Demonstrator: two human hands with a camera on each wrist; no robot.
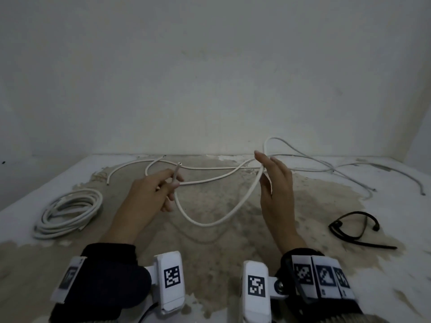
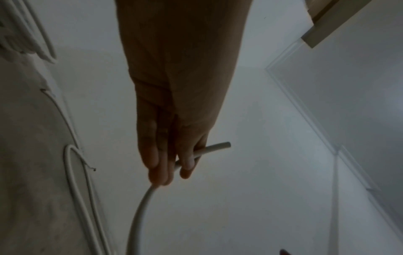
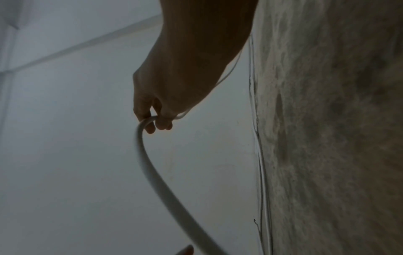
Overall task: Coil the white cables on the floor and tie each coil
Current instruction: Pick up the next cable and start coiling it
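A white cable (image 1: 205, 223) hangs in a loop between my two hands above the floor. My left hand (image 1: 173, 183) pinches it near its cut end (image 1: 178, 166), which sticks up past the fingers; the left wrist view shows the same grip (image 2: 176, 165) with the cable (image 2: 139, 215) curving down. My right hand (image 1: 263, 173) holds the cable's far side between thumb and fingers, which stand fairly straight. In the right wrist view the cable (image 3: 157, 186) hooks over the fingers (image 3: 162, 123). Beyond the right hand the cable arcs up and trails off over the floor.
A finished white coil (image 1: 70, 213) lies on the floor at the left. More loose white cables (image 1: 210, 168) run along the wall's foot, and thin ones (image 1: 349, 170) spread to the right. A black cord (image 1: 354, 227) lies on the right.
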